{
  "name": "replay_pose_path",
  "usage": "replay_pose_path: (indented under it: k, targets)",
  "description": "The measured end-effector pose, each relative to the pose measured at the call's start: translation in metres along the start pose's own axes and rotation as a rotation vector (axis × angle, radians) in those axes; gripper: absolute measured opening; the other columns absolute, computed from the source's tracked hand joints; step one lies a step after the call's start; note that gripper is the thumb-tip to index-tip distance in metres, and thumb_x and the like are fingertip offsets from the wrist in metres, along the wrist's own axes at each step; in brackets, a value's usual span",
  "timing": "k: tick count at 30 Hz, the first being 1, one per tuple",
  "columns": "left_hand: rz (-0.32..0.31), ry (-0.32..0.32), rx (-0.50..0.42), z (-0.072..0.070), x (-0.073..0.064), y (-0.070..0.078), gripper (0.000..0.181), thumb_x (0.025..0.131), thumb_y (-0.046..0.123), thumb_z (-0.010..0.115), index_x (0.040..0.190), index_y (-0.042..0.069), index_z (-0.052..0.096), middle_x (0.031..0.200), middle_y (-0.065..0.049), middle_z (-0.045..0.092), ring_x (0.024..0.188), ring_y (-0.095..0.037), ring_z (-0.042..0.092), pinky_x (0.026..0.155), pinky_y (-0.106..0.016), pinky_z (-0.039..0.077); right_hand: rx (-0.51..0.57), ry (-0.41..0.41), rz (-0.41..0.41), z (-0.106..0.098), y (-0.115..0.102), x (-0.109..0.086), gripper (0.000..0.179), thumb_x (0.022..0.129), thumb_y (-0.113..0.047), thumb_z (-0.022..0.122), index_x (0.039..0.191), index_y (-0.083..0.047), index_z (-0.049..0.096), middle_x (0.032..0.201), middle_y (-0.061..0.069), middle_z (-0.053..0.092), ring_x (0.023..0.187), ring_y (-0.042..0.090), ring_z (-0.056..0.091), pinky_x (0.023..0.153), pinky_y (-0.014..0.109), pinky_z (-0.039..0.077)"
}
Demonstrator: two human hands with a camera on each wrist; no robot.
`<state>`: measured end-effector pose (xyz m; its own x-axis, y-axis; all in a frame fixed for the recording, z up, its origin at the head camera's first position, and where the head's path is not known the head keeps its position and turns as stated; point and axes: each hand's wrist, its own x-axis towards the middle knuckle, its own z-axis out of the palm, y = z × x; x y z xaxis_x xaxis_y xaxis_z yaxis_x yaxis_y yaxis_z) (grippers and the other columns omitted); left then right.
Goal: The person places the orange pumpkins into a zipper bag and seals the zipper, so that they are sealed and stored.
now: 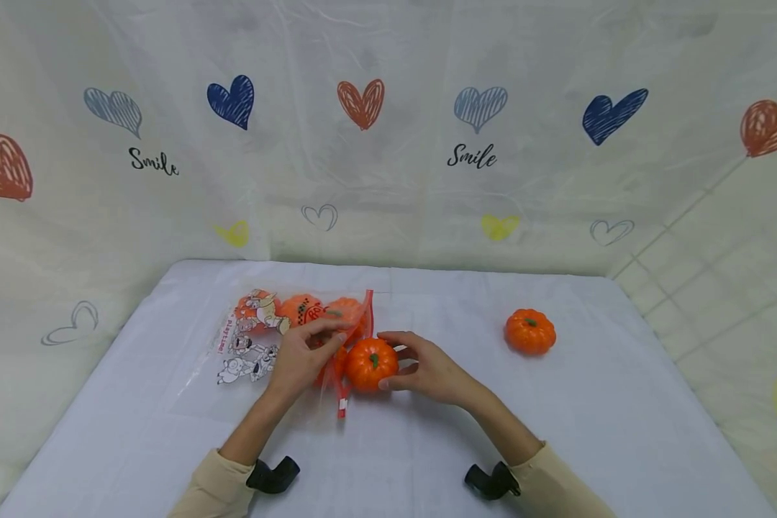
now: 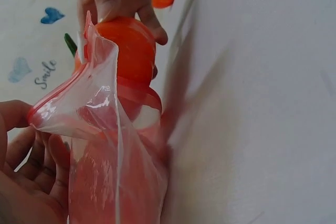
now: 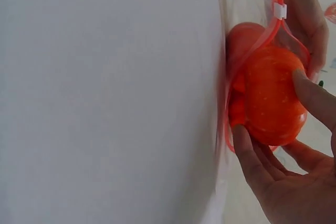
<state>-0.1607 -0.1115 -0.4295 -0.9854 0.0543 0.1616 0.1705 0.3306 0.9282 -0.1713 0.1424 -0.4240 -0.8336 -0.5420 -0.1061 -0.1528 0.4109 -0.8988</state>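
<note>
A clear zip bag (image 1: 233, 388) with a red zip edge and printed cartoon figures lies left of the middle of the table. Several orange toy pumpkins show through its plastic. My left hand (image 1: 303, 356) pinches the upper layer at the bag's mouth between thumb and finger, lifting it in the left wrist view. My right hand (image 1: 430, 368) grips another toy pumpkin (image 1: 372, 365) with a green stem, thumb on one side and fingers on the other. That pumpkin is at the mouth of the bag, beside the red zip edge (image 3: 277, 24) with its white slider (image 3: 280, 11).
One more toy pumpkin (image 1: 530, 332) sits on the right side of the white-covered table (image 1: 466, 309). Behind the table hangs a pale curtain (image 1: 401, 187) printed with hearts and the word Smile.
</note>
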Motion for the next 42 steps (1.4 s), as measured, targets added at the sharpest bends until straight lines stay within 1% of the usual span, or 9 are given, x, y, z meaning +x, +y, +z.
replay_pose_path:
  k: [4,10,14,18,24,29,34,38,42]
  targets:
    - [0.008,0.003,0.005,0.0,0.0,0.0,0.021,0.097,0.021,0.074,0.118,0.017,0.079,0.107,-0.006,0.074,0.094,-0.016,0.061,0.081,-0.019,0.052,0.012,-0.013,0.013,0.0,0.001,0.003,0.071,0.089,-0.022,0.084,0.15,-0.012,0.05,0.15,0.007,0.057,0.129,0.03,0.062,0.102,0.042,0.058]
    - [0.005,0.001,0.003,0.0,0.0,-0.001,0.02,0.097,0.02,0.073,0.117,0.019,0.08,0.106,-0.005,0.073,0.095,-0.018,0.062,0.082,-0.019,0.051,0.028,-0.037,-0.018,0.001,-0.002,0.005,0.067,0.092,-0.018,0.08,0.151,-0.008,0.049,0.152,0.012,0.054,0.131,0.034,0.06,0.103,0.045,0.057]
    - [0.007,-0.001,0.0,0.0,0.0,-0.001,0.021,0.098,0.022,0.073,0.118,0.018,0.079,0.106,-0.005,0.073,0.095,-0.018,0.061,0.083,-0.019,0.052,0.008,-0.041,-0.007,0.002,-0.004,0.004,0.068,0.093,-0.021,0.078,0.154,-0.013,0.048,0.154,0.013,0.049,0.134,0.035,0.057,0.104,0.046,0.056]
    - [0.009,0.002,0.004,0.0,0.0,-0.001,0.022,0.098,0.023,0.073,0.118,0.018,0.079,0.105,-0.007,0.074,0.095,-0.017,0.061,0.084,-0.019,0.052,-0.041,-0.041,0.018,0.004,-0.004,0.003,0.07,0.093,-0.026,0.078,0.156,-0.019,0.047,0.144,0.013,0.05,0.134,0.033,0.056,0.102,0.043,0.057]
    - [0.008,0.008,0.006,-0.001,0.0,-0.001,0.02,0.097,0.023,0.074,0.116,0.019,0.08,0.104,-0.005,0.075,0.094,-0.017,0.063,0.083,-0.019,0.053,-0.103,0.021,0.029,0.01,-0.004,0.006,0.073,0.088,-0.035,0.084,0.153,-0.022,0.052,0.125,0.009,0.054,0.121,0.025,0.061,0.091,0.03,0.059]
    - [0.005,0.012,0.006,-0.001,0.0,-0.001,0.02,0.097,0.022,0.074,0.116,0.02,0.08,0.105,-0.005,0.075,0.094,-0.018,0.063,0.082,-0.02,0.053,-0.161,0.093,-0.019,0.015,-0.007,0.009,0.072,0.085,-0.032,0.088,0.148,-0.014,0.059,0.118,0.008,0.058,0.109,0.021,0.065,0.085,0.025,0.059]
    - [0.012,0.013,0.011,-0.001,0.0,0.0,0.021,0.097,0.023,0.074,0.117,0.019,0.08,0.108,-0.005,0.075,0.095,-0.019,0.062,0.084,-0.019,0.052,-0.148,0.121,-0.009,0.016,-0.008,0.01,0.074,0.082,-0.027,0.09,0.146,-0.008,0.056,0.13,0.008,0.064,0.11,0.023,0.067,0.087,0.032,0.062]
    - [0.008,0.008,0.002,-0.002,-0.001,0.002,0.021,0.097,0.024,0.074,0.117,0.021,0.08,0.109,-0.003,0.075,0.095,-0.019,0.062,0.083,-0.019,0.053,-0.105,0.088,0.012,0.014,-0.007,0.011,0.069,0.084,-0.024,0.088,0.142,-0.009,0.055,0.138,0.007,0.064,0.115,0.025,0.067,0.091,0.035,0.062]
    - [0.011,0.002,-0.014,-0.002,-0.001,0.004,0.02,0.097,0.024,0.074,0.116,0.021,0.08,0.107,-0.003,0.076,0.095,-0.02,0.063,0.082,-0.02,0.053,-0.076,0.048,-0.01,0.014,-0.006,0.012,0.068,0.087,-0.021,0.086,0.146,-0.011,0.055,0.142,0.008,0.061,0.121,0.027,0.065,0.097,0.039,0.061]
